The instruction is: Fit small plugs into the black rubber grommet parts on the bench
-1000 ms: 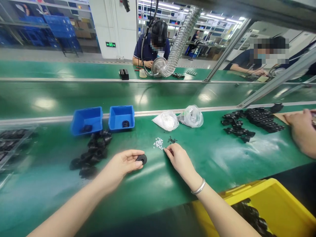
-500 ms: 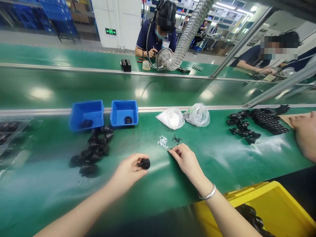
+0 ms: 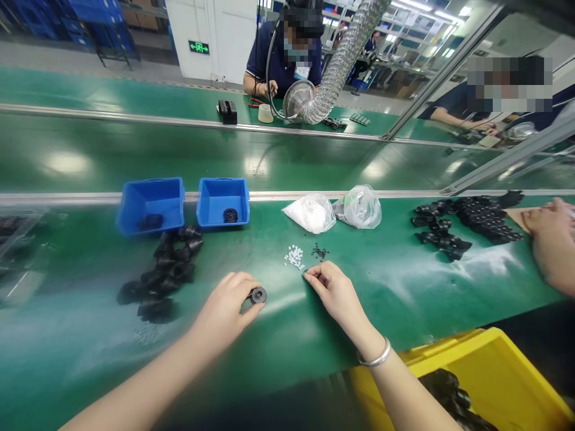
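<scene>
Between the thumb and fingers of my left hand [image 3: 229, 302] is a black round part [image 3: 258, 295], its ringed end facing up toward me. My right hand [image 3: 330, 290] is closed in a pinch at the near edge of a small pile of white pieces [image 3: 294, 256]; whatever sits between its fingertips is too small to make out. Just beyond that hand lies a scatter of tiny black rings [image 3: 320, 251]. A plastic bag of white pieces [image 3: 311, 214] and a second clear bag [image 3: 360, 208] rest farther back on the green table [image 3: 278, 335].
Two blue bins [image 3: 150, 206] stand at the back left, with black fittings [image 3: 168, 269] heaped before them. More black parts [image 3: 476, 218] lie at right, near another person's hand [image 3: 554, 245]. A yellow crate [image 3: 507, 371] holds black parts at lower right. Opposite sits a co-worker [image 3: 283, 57].
My left hand has shifted slightly left and turned the black part so its ringed end shows more. The right hand has barely moved, still pinching by the white pieces.
</scene>
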Action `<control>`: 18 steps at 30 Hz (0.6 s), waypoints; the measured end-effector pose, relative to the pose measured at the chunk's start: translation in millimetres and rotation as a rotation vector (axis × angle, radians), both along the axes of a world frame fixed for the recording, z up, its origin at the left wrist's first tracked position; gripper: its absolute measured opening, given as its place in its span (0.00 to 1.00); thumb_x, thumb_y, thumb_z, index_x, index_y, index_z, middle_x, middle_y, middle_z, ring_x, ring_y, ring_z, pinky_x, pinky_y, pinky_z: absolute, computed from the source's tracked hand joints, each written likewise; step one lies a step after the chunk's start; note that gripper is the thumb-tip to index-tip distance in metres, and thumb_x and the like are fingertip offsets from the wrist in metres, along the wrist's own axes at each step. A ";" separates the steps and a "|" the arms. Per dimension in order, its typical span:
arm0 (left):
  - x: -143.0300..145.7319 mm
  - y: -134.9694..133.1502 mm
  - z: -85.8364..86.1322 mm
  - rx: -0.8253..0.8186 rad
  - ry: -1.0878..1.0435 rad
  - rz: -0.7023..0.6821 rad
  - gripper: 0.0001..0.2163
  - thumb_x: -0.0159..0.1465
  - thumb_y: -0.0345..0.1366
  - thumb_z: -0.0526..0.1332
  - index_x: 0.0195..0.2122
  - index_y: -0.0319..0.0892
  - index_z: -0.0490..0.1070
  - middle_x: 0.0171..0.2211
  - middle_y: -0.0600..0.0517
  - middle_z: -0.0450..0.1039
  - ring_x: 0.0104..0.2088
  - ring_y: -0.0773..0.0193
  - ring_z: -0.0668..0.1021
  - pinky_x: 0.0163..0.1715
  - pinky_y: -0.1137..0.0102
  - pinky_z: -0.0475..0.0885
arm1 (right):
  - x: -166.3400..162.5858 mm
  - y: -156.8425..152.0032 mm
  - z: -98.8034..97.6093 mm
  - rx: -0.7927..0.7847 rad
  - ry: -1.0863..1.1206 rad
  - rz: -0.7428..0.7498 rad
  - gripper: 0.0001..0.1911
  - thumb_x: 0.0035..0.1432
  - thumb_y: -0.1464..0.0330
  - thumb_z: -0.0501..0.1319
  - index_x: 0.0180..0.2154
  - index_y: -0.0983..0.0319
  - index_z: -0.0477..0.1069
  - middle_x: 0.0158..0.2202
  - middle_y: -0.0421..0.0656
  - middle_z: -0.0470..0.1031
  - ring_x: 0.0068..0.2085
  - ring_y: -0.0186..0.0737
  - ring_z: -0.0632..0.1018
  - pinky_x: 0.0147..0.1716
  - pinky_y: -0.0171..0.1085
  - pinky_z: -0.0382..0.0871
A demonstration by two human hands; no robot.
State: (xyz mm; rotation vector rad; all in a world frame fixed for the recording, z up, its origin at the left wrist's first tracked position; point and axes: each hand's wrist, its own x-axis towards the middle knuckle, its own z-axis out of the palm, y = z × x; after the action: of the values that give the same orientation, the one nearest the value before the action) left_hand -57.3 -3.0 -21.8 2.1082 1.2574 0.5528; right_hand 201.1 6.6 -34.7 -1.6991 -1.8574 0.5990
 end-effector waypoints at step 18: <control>16.9 -4.1 13.1 -1.035 -0.918 0.209 0.18 0.65 0.48 0.55 0.48 0.39 0.67 0.39 0.46 0.70 0.36 0.57 0.79 0.34 0.63 0.73 | 5.3 -3.4 4.2 -0.042 0.011 0.073 0.10 0.62 0.64 0.56 0.31 0.59 0.72 0.31 0.42 0.70 0.34 0.40 0.73 0.33 0.38 0.68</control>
State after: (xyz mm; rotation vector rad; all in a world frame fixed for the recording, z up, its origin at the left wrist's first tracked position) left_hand -40.4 -7.1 -8.7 0.7076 0.8813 0.6445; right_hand 206.3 3.2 -30.5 -1.6570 -1.9181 0.6793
